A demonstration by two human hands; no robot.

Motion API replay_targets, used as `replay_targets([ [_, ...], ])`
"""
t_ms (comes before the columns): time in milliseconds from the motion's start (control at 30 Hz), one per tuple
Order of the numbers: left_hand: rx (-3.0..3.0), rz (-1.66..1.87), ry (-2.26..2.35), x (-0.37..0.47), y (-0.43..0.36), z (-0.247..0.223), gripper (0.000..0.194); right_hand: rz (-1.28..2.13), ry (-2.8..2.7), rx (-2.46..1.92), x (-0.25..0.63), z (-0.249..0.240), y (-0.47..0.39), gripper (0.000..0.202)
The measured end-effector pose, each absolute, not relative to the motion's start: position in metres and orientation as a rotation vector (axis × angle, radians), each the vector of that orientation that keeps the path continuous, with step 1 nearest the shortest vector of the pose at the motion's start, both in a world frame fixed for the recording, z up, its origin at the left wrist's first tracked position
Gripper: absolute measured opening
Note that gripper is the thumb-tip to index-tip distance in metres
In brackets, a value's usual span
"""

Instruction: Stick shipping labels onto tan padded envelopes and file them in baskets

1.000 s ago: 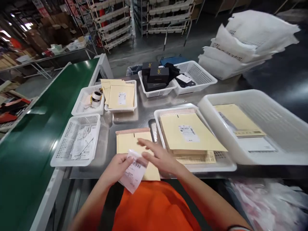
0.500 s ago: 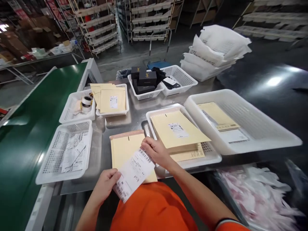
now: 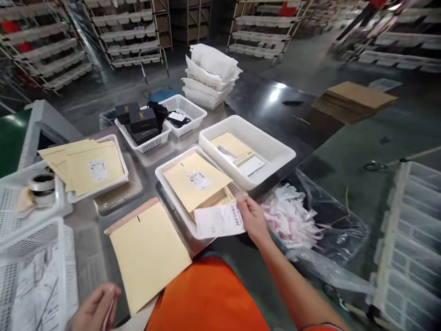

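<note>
The printed label (image 3: 220,220) was held in both hands over the front envelope (image 3: 149,253); now only the right hand (image 3: 253,219) pinches it, right of that envelope. The hands have parted: the left hand (image 3: 98,305) is low, to the envelope's left, curled and blurred, perhaps around something thin; whether it grips anything I cannot tell. The label-topped envelope (image 3: 193,181) lies right of the front envelope.

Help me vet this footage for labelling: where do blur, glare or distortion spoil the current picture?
Head view: motion blur softens the left hand and smears print on the shipping label in the right hand; white glare spots the dark tabletop; wide-angle distortion seems to tilt the storage racks near the edges.
</note>
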State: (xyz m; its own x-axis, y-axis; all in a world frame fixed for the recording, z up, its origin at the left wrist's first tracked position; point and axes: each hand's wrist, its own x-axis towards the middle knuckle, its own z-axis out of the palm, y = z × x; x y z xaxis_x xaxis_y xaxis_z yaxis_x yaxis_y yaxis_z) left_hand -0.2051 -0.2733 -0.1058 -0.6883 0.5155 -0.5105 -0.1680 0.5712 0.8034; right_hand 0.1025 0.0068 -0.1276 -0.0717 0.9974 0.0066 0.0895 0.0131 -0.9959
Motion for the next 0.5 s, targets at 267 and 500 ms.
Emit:
replay_targets([
  [267,0.779,0.896,1.758,-0.144,-0.178,-0.085,0.041,1.469,-1.774,-0.736,0.026,-0.119,-0.046,0.032],
  [500,0.774,0.847,1.802,-0.143,-0.197,-0.091,0.051,1.359,-1.544,-0.693,0.022,-0.126,-0.048,0.034],
])
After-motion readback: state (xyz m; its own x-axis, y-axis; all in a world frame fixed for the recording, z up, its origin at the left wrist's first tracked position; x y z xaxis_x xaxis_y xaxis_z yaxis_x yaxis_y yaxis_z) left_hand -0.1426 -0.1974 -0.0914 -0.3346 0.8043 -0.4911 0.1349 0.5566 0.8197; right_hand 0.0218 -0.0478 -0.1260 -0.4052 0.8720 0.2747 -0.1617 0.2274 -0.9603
